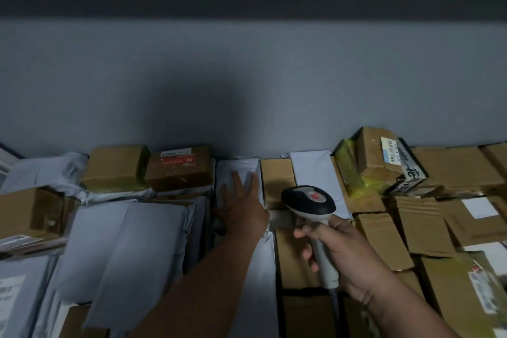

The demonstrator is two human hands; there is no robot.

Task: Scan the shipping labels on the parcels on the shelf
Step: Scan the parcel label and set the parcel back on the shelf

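Two bare forearms enter from the lower edge, the left one from about 6 o'clock, the right from about 5 o'clock. No sleeve, watch, ring or glove shows on either. The left hand (241, 208) is seen from the back, broad, with short nails. The right hand (337, 250) shows its knuckles and thumb side, its wrist creased.

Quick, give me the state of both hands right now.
Left hand: open, fingers straight, resting flat on a pale grey plastic mailer bag.
Right hand: closed round the handle of a black-and-grey handheld barcode scanner.
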